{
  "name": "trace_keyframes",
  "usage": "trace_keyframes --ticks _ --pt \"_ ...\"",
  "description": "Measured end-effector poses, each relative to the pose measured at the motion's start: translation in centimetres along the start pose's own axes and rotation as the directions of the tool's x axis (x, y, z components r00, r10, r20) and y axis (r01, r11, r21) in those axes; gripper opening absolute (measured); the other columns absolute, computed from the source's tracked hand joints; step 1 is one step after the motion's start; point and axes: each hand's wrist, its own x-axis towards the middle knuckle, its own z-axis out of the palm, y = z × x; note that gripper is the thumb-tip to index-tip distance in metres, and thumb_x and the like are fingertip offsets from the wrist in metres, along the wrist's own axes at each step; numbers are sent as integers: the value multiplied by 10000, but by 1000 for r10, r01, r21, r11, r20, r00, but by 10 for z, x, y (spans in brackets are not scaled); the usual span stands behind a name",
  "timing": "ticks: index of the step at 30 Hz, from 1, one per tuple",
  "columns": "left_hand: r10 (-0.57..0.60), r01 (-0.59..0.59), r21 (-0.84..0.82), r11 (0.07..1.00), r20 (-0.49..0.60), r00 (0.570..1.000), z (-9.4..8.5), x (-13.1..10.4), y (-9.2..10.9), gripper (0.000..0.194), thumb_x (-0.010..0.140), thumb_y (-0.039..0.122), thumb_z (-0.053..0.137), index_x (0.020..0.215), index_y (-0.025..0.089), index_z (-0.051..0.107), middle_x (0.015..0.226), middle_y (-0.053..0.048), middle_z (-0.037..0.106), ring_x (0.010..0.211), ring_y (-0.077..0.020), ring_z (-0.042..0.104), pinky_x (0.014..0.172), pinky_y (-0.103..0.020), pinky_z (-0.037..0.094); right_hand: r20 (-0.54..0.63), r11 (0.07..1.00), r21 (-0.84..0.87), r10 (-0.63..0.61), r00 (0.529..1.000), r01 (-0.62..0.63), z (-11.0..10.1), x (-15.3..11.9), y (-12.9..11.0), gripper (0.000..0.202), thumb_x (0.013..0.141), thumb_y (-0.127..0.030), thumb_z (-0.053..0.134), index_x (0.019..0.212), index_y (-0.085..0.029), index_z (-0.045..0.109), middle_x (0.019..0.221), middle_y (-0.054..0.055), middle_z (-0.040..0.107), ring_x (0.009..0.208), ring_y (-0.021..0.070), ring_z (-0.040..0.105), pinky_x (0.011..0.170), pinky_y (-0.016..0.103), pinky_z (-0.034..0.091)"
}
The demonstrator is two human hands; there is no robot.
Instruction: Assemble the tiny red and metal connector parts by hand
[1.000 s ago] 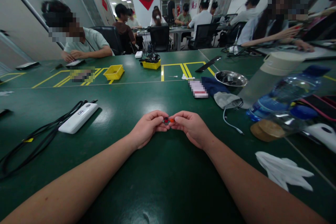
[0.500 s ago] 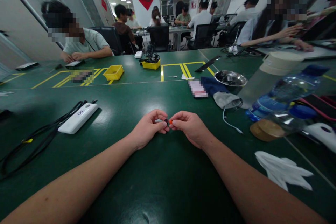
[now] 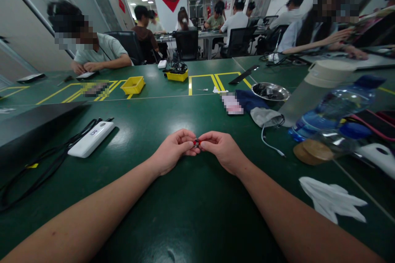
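Observation:
A small dark and red piece point(image 3: 196, 143) is pinched between the fingertips of both hands, above the middle of the green table point(image 3: 185, 209). My left hand point(image 3: 176, 148) is closed on its left side, thumb against the bent fingers. From the right, my right hand point(image 3: 222, 148) grips the red part between thumb and forefinger. The fingertips of the two hands nearly meet, and they cover much of the piece. Its exact kind is too small to make out.
To the left lie a white power bank point(image 3: 91, 139) and a looped black cable point(image 3: 40, 164). A dark flat object point(image 3: 33, 125) juts in at the left edge. Bottles point(image 3: 336, 107), a steel bowl point(image 3: 270, 91) and white tissue point(image 3: 333, 199) are at right. Yellow trays point(image 3: 133, 86) stand farther back.
The dark part in my left fingers and the red-orange part in my right have come together. A dark flat object has entered at the left edge. Both arms stay almost in place.

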Motion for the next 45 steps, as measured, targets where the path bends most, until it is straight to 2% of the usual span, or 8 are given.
trace_keyframes --ticks 5,9,16,21,29,34,37,45 --pt "-28 26 -55 998 -34 999 0 1 2 240 815 111 673 1048 137 625 922 -74 707 782 -131 705 746 -226 568 -30 999 31 -16 999 17 0 2 3 126 717 -185 736 840 -168 716 812 38 737 742 161 681 756 332 521" --pt "-54 47 -102 994 -63 997 0 1 3 188 820 127 671 1006 129 643 902 -78 708 802 -145 711 755 -226 574 -45 999 53 7 999 -4 -1 2 4 106 721 -191 742 819 -164 710 780 35 720 702 157 668 713 325 514" --pt "-28 27 -76 997 -21 999 -1 0 3 227 805 104 680 1026 143 646 937 -48 687 813 -124 697 783 -227 563 -12 976 202 83 996 -79 -2 1 -1 107 772 -232 680 819 -145 721 811 69 725 763 176 674 787 366 519" --pt "-29 27 -53 998 -26 999 0 1 1 237 814 112 672 1044 137 624 919 -75 705 810 -137 701 754 -230 561 -26 990 129 56 998 -52 0 1 -1 120 714 -168 708 833 -151 716 806 63 735 750 173 682 782 353 514" --pt "-26 24 -39 999 -52 998 2 0 1 138 818 137 675 949 137 630 888 -65 702 791 -133 704 758 -229 572 -38 999 43 10 999 -9 -3 1 3 141 691 -214 752 813 -168 697 770 31 706 680 154 647 692 323 509" --pt "-72 69 -44 997 -73 995 2 1 3 138 849 146 632 985 127 633 860 -86 712 742 -130 701 704 -212 574 -22 987 148 65 998 -61 -2 2 -1 112 766 -260 699 808 -156 703 775 52 708 736 168 659 763 354 513" --pt "-79 75 -54 996 -74 994 1 2 3 165 861 166 621 1019 121 635 854 -90 712 742 -133 700 716 -225 576 -16 977 196 83 996 -78 -2 1 -2 108 765 -248 694 804 -149 709 782 60 710 751 172 662 780 363 515" --pt "-40 38 -33 999 -45 998 1 1 1 274 782 103 697 1046 133 628 936 -70 694 770 -116 688 732 -215 553 -41 986 153 77 996 -69 -3 2 1 97 720 -190 710 811 -160 711 778 46 715 739 164 666 782 358 513"
